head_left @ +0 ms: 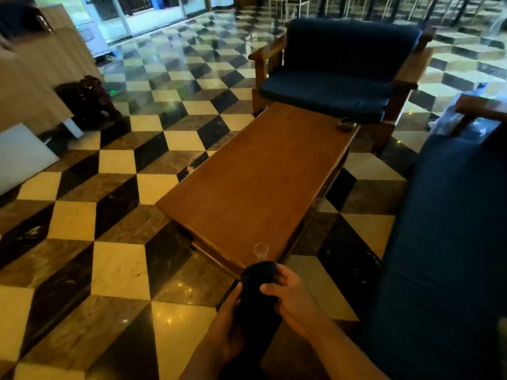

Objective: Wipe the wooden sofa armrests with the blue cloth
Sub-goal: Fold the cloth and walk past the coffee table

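- Two hands hold one cloth (258, 294) at the bottom centre of the view, above the floor (109, 215) just short of the worktop's near end; the cloth looks dark, bunched into a roll.
- Left hand (227, 322): grip closed round the cloth's lower left side, fingers tucked under the fabric.
- Right hand (288, 294): grip closed on the cloth's right side, thumb laid across its front.
- Worktop (260, 182): a long wooden surface running away from the hands; a clear bulb-shaped object (261, 250) stands at its near edge, just beyond the cloth, and a small dark bowl (347, 124) sits at its far right corner.
- Sofa (337, 69): blue cushions in a wooden frame, beyond the worktop's far end; left armrest (267, 52) and right armrest (414, 67) both bare, well apart from the cloth.
- Second sofa (450, 229): blue seat along the right edge, its wooden armrest (480, 106) at the far end.
- Floor: glossy tiles in a black, grey and cream cube pattern.
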